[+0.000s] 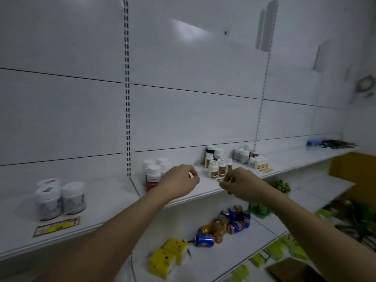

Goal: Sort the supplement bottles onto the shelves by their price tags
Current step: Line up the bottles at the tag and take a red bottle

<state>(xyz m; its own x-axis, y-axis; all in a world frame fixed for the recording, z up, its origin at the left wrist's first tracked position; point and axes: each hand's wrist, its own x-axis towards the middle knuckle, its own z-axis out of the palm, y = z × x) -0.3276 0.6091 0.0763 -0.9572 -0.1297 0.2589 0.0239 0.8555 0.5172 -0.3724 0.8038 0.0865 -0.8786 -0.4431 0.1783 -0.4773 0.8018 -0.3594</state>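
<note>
Head view shows a long white shelf [105,202] carrying supplement bottles [218,162] in separate clusters, price tags [57,226] lying flat before some; soda cans [227,223] sit on the shelf below. Left hand [179,183] and right hand [241,185] hover over the shelf edge, fingers curled; each seems to pinch something small and pale, too blurred to name.

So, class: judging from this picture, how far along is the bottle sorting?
Mostly done, it seems: four bottle groups stand on the shelf, and the jars have a price tag. In hand: both hands pinch something small, perhaps a tag. Left: the middle bottles show no tag.
</note>
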